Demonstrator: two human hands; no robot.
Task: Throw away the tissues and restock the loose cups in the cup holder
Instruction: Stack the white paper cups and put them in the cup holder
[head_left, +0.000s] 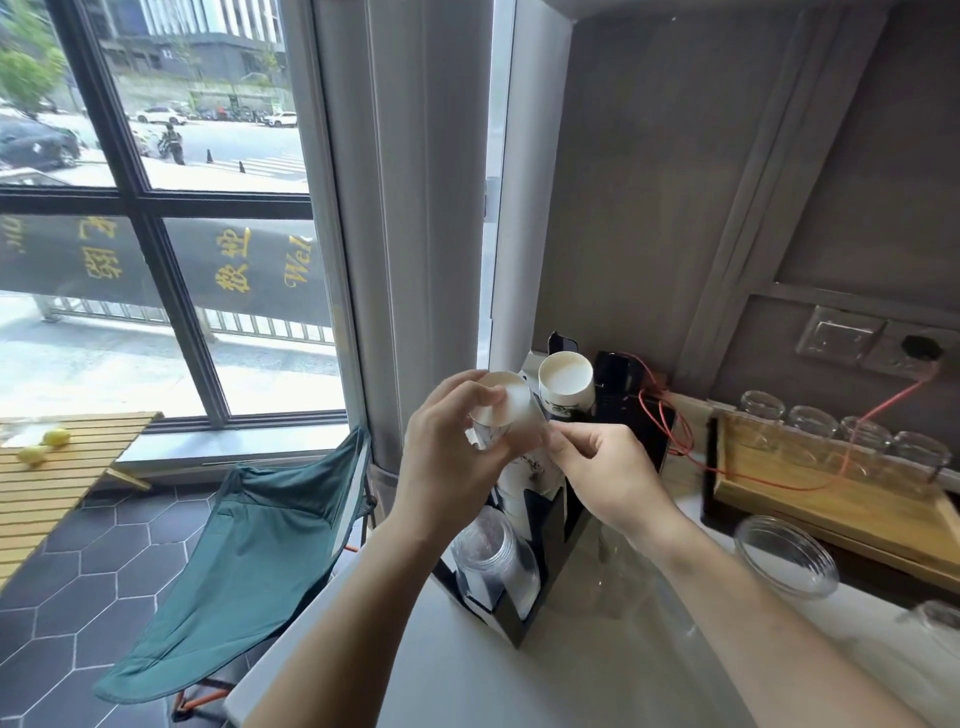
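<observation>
My left hand (457, 457) grips a white paper cup (506, 402) held tilted above the black cup holder (540, 561) at the counter's left end. My right hand (608, 467) pinches the same cup's lower edge from the right. Behind them a stack of paper cups (565, 387) rises upright out of the holder's rear slot. A stack of clear plastic cups (491, 556) leans in the holder's front slot. No tissues are in sight.
A wooden tray (841, 509) with several upturned glasses stands at the right, a red cable draped over it. A clear glass jar (787, 556) sits near my right forearm. A green folding chair (260, 545) stands on the floor left of the white counter (441, 675).
</observation>
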